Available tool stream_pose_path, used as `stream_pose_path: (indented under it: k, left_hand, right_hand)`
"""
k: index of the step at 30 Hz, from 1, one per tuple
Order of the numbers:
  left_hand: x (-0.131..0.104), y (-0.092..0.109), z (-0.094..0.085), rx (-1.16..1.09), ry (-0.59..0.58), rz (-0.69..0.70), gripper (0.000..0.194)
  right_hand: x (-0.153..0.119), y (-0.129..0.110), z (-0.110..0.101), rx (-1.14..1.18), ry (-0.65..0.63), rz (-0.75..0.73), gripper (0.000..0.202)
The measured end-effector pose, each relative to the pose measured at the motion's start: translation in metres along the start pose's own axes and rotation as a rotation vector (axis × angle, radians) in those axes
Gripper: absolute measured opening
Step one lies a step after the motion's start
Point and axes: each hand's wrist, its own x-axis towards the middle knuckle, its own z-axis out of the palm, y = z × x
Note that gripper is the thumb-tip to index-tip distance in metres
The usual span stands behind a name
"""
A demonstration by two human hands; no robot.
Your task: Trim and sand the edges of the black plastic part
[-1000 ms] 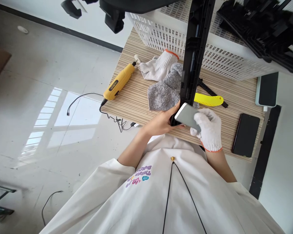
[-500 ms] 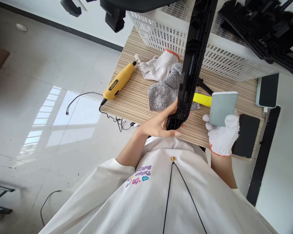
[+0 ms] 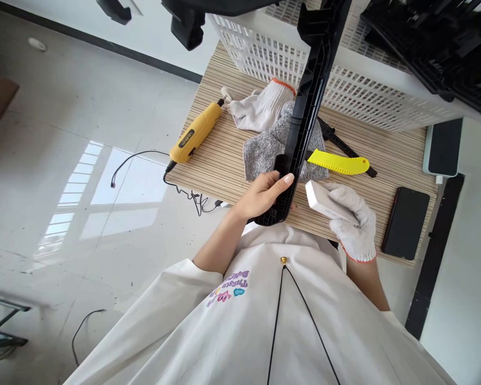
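My bare left hand (image 3: 260, 197) grips the lower end of a long black plastic trim piece (image 3: 302, 115), thumb on top and fingers around its edge. The piece slants from near my waist up past the basket. In a white knit glove, my right hand (image 3: 355, 219) clasps a flat white-and-grey block (image 3: 324, 202), which is tilted edge-on, a little apart from the trim's right side. Behind the trim lie a grey cloth (image 3: 262, 152) and a yellow-handled knife (image 3: 339, 162), whose far left end is partly hidden.
A yellow rotary tool (image 3: 196, 132) with a cord and a white glove (image 3: 260, 107) lie on the table's left. White baskets (image 3: 369, 99) with black parts stand at the back. One phone (image 3: 405, 223) rests near the right edge, another device (image 3: 443, 147) behind it.
The trim piece has turned, its lower end shifting left and my left thumb now over its top. My right hand has moved left and tilted the block edge-on, uncovering the yellow handle.
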Motion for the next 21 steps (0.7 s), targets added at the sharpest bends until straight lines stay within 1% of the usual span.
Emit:
stream_pose_path:
  k: [2, 3, 4, 5, 6, 8, 9, 10, 12, 13, 15, 16, 19, 20, 21]
  left_hand:
    - [0.0, -0.002, 0.0, 0.058, 0.058, 0.023, 0.058]
    - [0.0, -0.003, 0.0, 0.068, 0.077, 0.051, 0.056]
    - [0.0, -0.004, 0.0, 0.067, 0.083, 0.082, 0.053]
    - [0.0, -0.005, 0.0, 0.058, 0.085, 0.106, 0.05]
    - [0.0, -0.006, -0.001, 0.046, 0.086, 0.116, 0.047]
    - [0.0, -0.009, -0.001, 0.041, 0.093, 0.116, 0.044]
    - [0.0, -0.01, -0.002, 0.055, 0.103, 0.116, 0.044]
    - [0.0, -0.012, -0.003, 0.074, 0.117, 0.119, 0.044]
    - [0.001, -0.014, -0.004, 0.106, 0.131, 0.142, 0.044]
    - [0.001, -0.014, -0.004, 0.112, 0.135, 0.156, 0.044]
    - [0.001, -0.014, -0.004, 0.103, 0.128, 0.167, 0.044]
    - [0.001, -0.013, -0.004, 0.1, 0.121, 0.167, 0.044]
    - [0.001, -0.01, -0.003, 0.106, 0.104, 0.157, 0.045]
    - [0.001, -0.01, -0.003, 0.108, 0.108, 0.159, 0.045]
    - [0.001, -0.01, -0.003, 0.109, 0.114, 0.161, 0.046]
  right_hand:
    - [-0.001, -0.001, 0.0, -0.097, -0.077, -0.148, 0.054]
    - [0.0, -0.001, 0.001, -0.175, -0.128, -0.21, 0.056]
    - [0.001, -0.002, 0.002, -0.282, -0.168, -0.255, 0.055]
    - [0.003, -0.002, 0.002, -0.391, -0.171, -0.291, 0.052]
    - [0.005, -0.002, 0.002, -0.484, -0.127, -0.324, 0.049]
    - [0.01, -0.003, 0.001, -0.588, 0.012, -0.377, 0.049]
    - [0.012, -0.004, 0.0, -0.604, 0.03, -0.397, 0.051]
    - [0.014, -0.004, -0.001, -0.615, -0.008, -0.417, 0.052]
    - [0.017, -0.005, -0.002, -0.655, -0.138, -0.429, 0.052]
    - [0.018, -0.004, -0.002, -0.673, -0.148, -0.429, 0.05]
    - [0.018, -0.004, -0.001, -0.668, -0.054, -0.408, 0.05]
    - [0.017, -0.003, 0.001, -0.647, -0.03, -0.387, 0.051]
    - [0.014, -0.002, 0.005, -0.6, -0.122, -0.31, 0.046]
    - [0.014, -0.002, 0.006, -0.595, -0.094, -0.29, 0.045]
    - [0.013, -0.002, 0.007, -0.588, -0.033, -0.272, 0.045]
